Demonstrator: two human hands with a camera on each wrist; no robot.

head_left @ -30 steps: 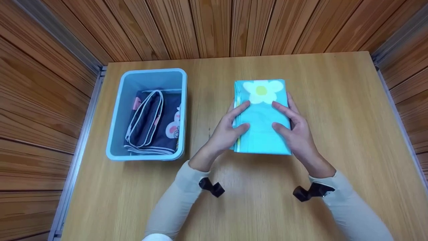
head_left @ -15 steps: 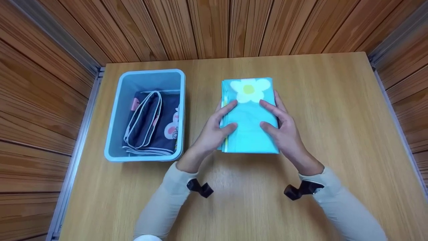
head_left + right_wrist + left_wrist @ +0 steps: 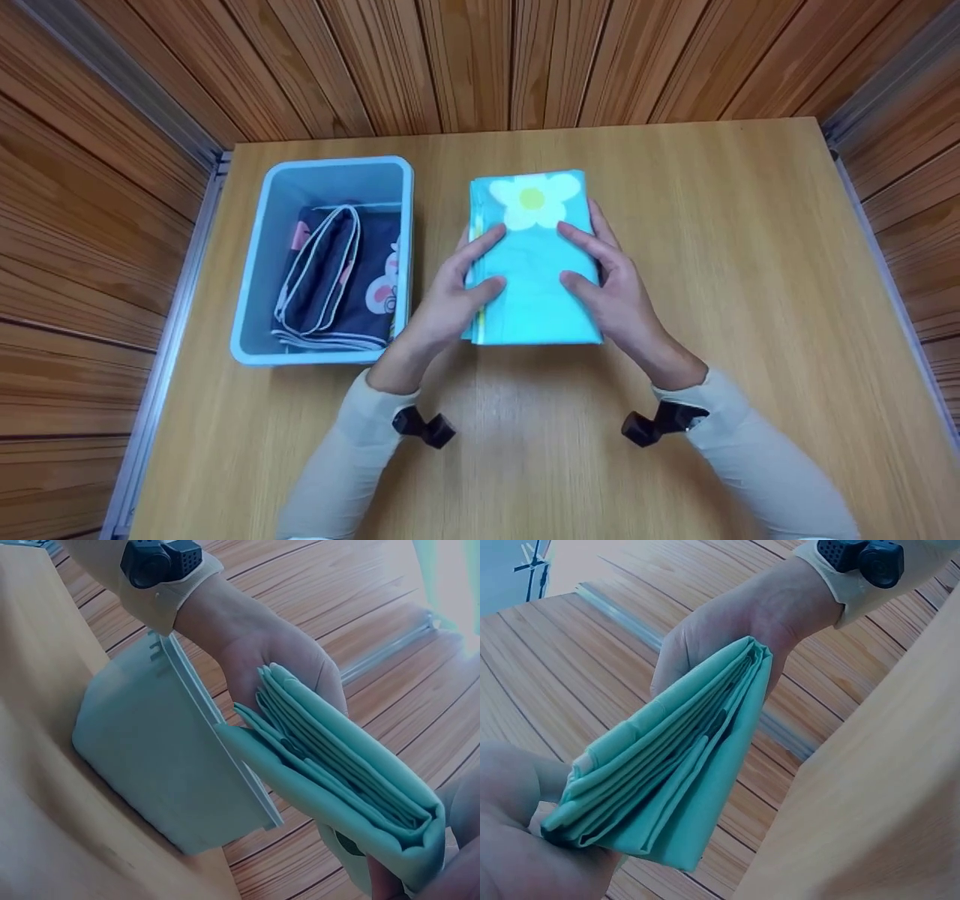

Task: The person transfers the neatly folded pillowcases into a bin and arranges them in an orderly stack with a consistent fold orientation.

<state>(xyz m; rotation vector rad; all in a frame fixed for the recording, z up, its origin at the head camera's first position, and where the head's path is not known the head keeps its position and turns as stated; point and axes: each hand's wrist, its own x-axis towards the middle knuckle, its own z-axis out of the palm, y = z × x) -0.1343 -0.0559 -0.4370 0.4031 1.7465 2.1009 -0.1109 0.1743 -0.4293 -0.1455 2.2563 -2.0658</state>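
Note:
A turquoise cloth [image 3: 536, 300], folded into a thick rectangle, has a white flower with a yellow centre on its upper face. My left hand [image 3: 450, 296] grips its left edge and my right hand [image 3: 619, 289] its right edge. Both thumbs press on top, while other fingers are hidden beneath. From the side, the left wrist view shows many stacked layers in the cloth [image 3: 667, 765], raised above the tabletop. To the left, a light blue basket [image 3: 322, 358] contains folded navy cloths [image 3: 375, 232] with white piping and pink-and-white prints.
The wooden table [image 3: 720, 225] is bordered by plank walls [image 3: 472, 67] at the back and sides. Metal rails [image 3: 169, 315] run along the table's sides. In the right wrist view the basket's side wall [image 3: 150, 757] stands close behind the left hand.
Both hands have carried the folded turquoise cloth leftward, closer to the basket. Their grip looks the same, and the basket's contents have not changed.

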